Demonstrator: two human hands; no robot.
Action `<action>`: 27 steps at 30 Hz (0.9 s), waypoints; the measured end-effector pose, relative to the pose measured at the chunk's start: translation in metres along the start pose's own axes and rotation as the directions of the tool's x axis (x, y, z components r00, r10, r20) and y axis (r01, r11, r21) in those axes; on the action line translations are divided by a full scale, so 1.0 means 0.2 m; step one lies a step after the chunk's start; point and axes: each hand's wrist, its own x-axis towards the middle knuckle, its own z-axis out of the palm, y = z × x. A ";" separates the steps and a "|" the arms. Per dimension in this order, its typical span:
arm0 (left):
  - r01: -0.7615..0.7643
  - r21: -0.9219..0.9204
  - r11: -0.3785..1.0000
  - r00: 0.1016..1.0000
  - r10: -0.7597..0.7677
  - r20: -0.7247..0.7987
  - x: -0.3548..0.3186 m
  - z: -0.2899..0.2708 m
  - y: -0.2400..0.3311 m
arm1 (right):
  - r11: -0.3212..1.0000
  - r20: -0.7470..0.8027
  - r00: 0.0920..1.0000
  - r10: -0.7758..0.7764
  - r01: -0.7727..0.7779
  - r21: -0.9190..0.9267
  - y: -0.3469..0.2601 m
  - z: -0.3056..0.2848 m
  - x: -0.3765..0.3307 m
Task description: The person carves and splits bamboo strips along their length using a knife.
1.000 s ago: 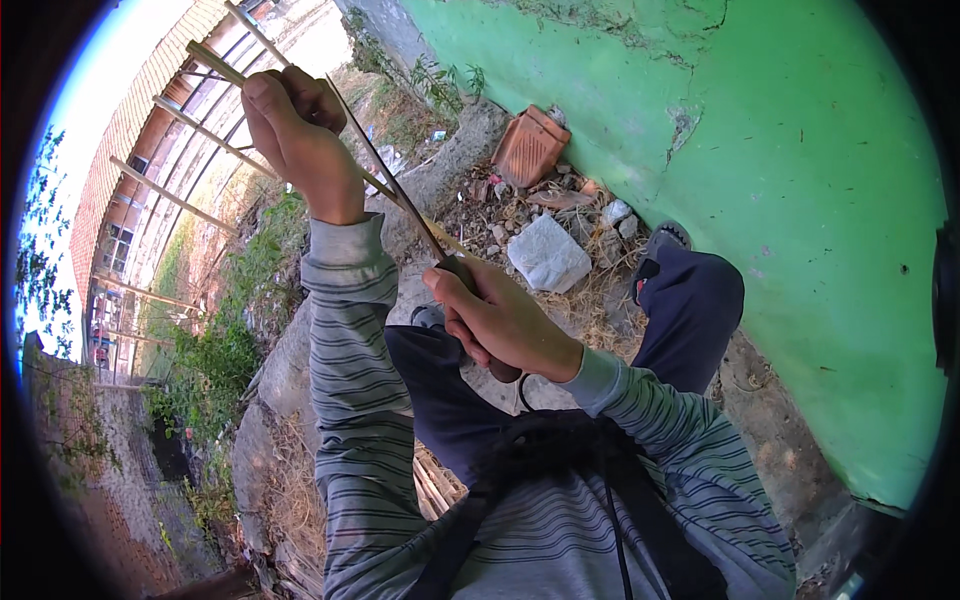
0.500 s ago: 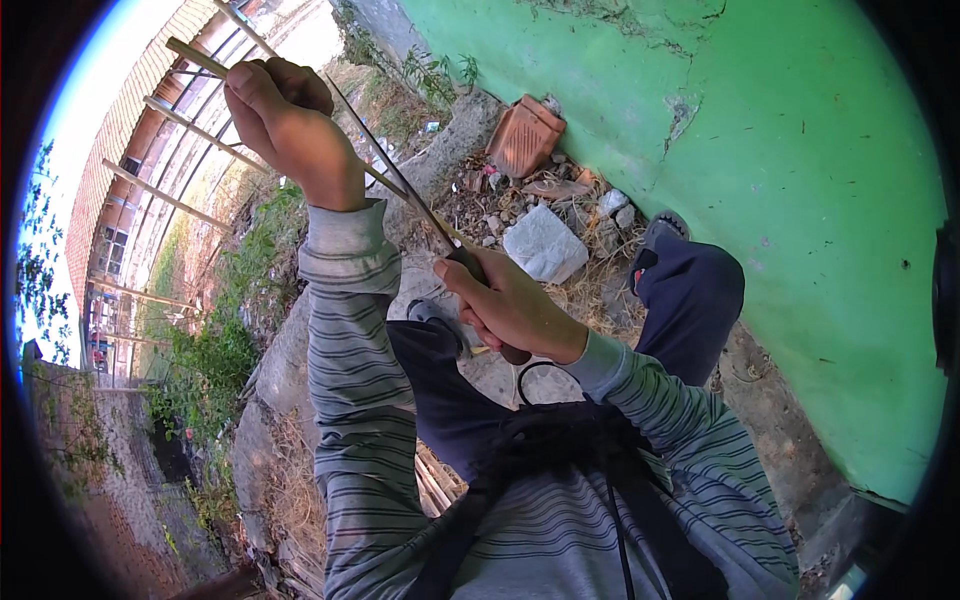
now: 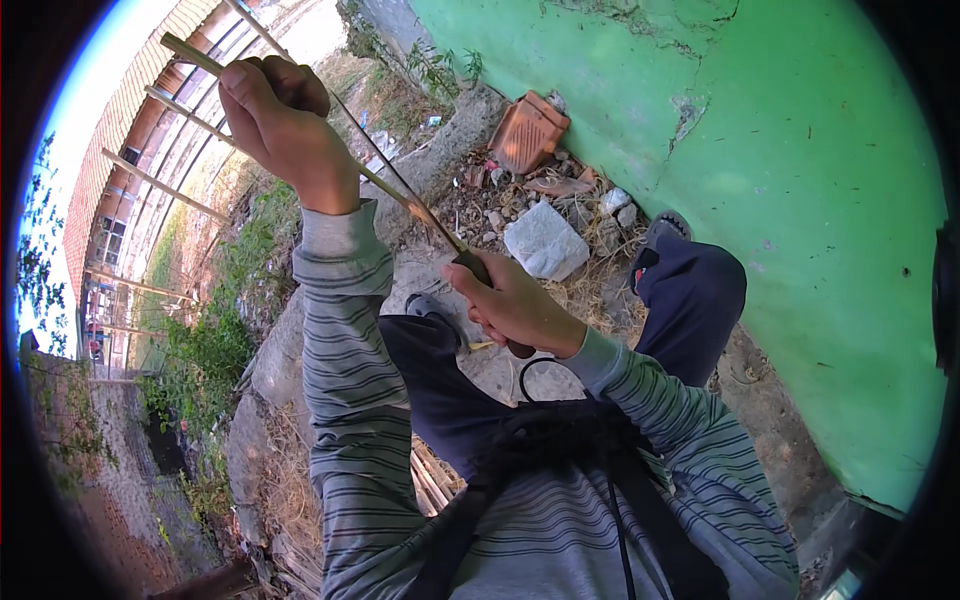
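Bamboo strip (image 3: pixel 300 120), thin and pale, is slanting from the upper left down toward the middle of the view, and both hands are clamped on the work. The left hand (image 3: pixel 280 125) is raised high, its fingers curled tight around the upper part of the strip, whose free end is sticking out past the knuckles. The right hand (image 3: pixel 510 305) is sitting lower, just above the person's lap, closed around the dark handle of a knife (image 3: pixel 440 230); the blade is lying along the strip, touching it, with its tip pointing up toward the left hand. The two hands are well apart, joined only by the strip running between them. Both forearms are wearing a grey striped sleeve (image 3: pixel 345 330), and the person is sitting with dark trousers (image 3: pixel 690 290) showing at the knees. Beyond the right hand a whitish stone block (image 3: pixel 545 240) is lying on the ground among dry leaves and rubble, and farther up a reddish clay tile (image 3: pixel 528 132) is leaning near the foot of a green wall (image 3: pixel 800 150) that is filling the right side. More split bamboo strips (image 3: pixel 430 480) are lying on the ground beside the left leg. To the left, a weedy bank is dropping away toward a long brick building (image 3: pixel 110 170)
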 end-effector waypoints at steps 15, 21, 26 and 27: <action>0.007 0.033 0.999 1.000 -0.007 0.021 -0.02 -0.04 0.02 | 1.000 0.004 1.000 0.005 -0.005 0.011 0.03 0.04 0.05; 0.018 0.039 0.999 1.000 -0.017 -0.003 -0.02 0.00 0.04 | 0.995 -0.036 0.996 -0.076 0.073 -0.075 0.03 0.05 0.06; 0.036 -0.002 0.999 0.999 -0.036 0.002 -0.01 -0.03 0.00 | 0.997 -0.041 0.998 0.055 -0.053 0.050 0.17 -0.02 0.07; 0.040 -0.005 0.999 0.999 -0.040 0.006 -0.01 -0.03 0.00 | 0.997 -0.047 0.997 0.057 -0.054 0.053 0.17 -0.01 0.06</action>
